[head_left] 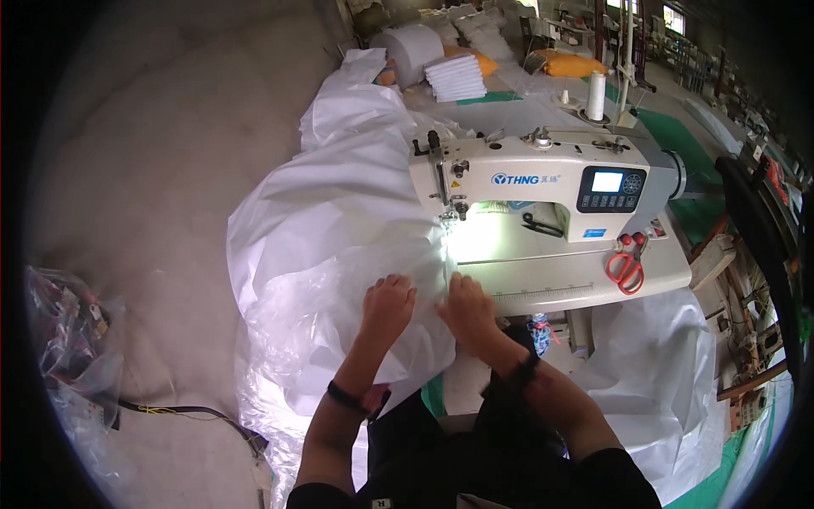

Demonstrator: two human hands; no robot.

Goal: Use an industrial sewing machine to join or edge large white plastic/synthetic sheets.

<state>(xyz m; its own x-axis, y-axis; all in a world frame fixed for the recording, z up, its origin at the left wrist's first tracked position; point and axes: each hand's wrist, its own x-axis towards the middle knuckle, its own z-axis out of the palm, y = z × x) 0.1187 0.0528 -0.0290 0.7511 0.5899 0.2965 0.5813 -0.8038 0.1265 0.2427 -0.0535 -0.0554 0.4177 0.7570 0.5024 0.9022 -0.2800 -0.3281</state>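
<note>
A large white sheet (318, 212), fabric or plastic film, is draped over the left end of the sewing table and hangs down to my lap. My left hand (388, 304) rests on it with fingers curled, gripping a fold. Just to the right, my right hand (466, 305) pinches the sheet's edge beside the table's front edge. Both hands are a little nearer to me than the needle area of the white sewing machine (517, 165). A bright lamp lights the bed under its arm. The fingertips are partly hidden.
Red-handled scissors (626, 270) and black thread snips (543, 225) lie on the machine bed. A white thread cone (596, 96) stands behind. Folded white pieces (456, 78) and an orange sack (572, 64) sit farther back. More white sheet (653, 373) hangs at right; a cable (195, 413) crosses the floor.
</note>
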